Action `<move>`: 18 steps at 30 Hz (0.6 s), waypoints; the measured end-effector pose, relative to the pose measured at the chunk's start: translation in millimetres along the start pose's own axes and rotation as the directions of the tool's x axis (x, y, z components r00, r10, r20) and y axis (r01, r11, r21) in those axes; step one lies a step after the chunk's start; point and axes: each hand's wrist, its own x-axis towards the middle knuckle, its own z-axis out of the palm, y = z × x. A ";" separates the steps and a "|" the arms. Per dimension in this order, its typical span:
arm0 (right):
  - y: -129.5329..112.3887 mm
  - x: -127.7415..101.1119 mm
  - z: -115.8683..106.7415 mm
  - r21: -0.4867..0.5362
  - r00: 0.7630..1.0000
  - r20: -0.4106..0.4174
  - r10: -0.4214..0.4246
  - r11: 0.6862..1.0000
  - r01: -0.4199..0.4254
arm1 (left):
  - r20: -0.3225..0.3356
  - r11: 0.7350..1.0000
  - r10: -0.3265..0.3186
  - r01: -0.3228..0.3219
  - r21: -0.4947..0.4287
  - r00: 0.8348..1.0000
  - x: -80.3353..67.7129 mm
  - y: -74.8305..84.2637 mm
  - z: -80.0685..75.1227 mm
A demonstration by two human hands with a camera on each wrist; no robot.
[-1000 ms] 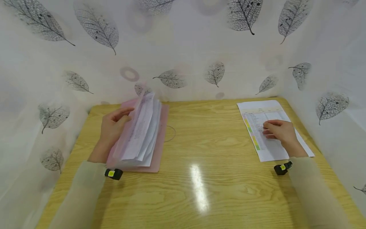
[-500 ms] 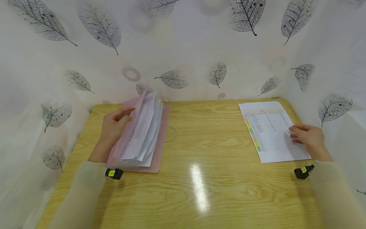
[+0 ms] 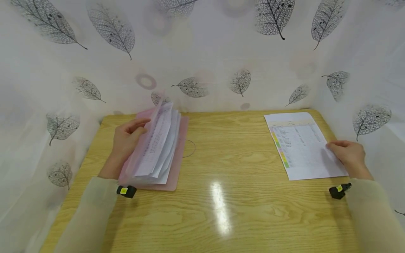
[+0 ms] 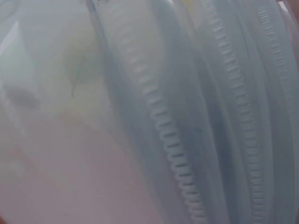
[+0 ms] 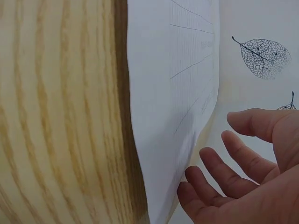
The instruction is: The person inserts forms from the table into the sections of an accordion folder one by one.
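Note:
On the left side of the table a pink folder lies with its translucent cover raised and several papers in clear sleeves fanned out. My left hand holds the raised cover between thumb and fingers. The left wrist view is filled by the clear sleeves with their ridged edge strips. At the right lies a white printed sheet with a table and coloured cells down its left side. My right hand is at its right edge; in the right wrist view its fingers are loosely curved right beside the paper's edge.
The wood-grain table spans the space between folder and sheet. A thin ring-shaped loop shows beside the folder. White curtain fabric with leaf prints closes off the back and both sides.
My right hand has moved right, from over the middle of the sheet to its right edge, uncovering the printed table. The left hand stays on the folder.

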 end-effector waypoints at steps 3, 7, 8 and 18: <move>0.2 -0.2 0.7 0.039 1.000 0.014 0.009 0.999 -0.010 | -0.003 1.000 0.003 -0.003 -0.004 1.000 0.6 -0.6 0.7; -0.6 -0.7 2.3 0.130 0.999 0.030 0.043 0.990 -0.046 | -0.002 1.000 0.013 -0.013 -0.004 1.000 1.0 -2.6 1.5; -1.0 -0.7 2.8 0.141 0.998 0.032 0.054 0.988 -0.058 | -0.001 1.000 0.016 -0.016 -0.002 1.000 0.9 -2.8 1.5; -0.3 6.9 19.3 0.092 0.998 0.014 0.068 0.993 -0.069 | 0.003 1.000 0.017 -0.017 -0.004 1.000 -0.5 -3.0 2.1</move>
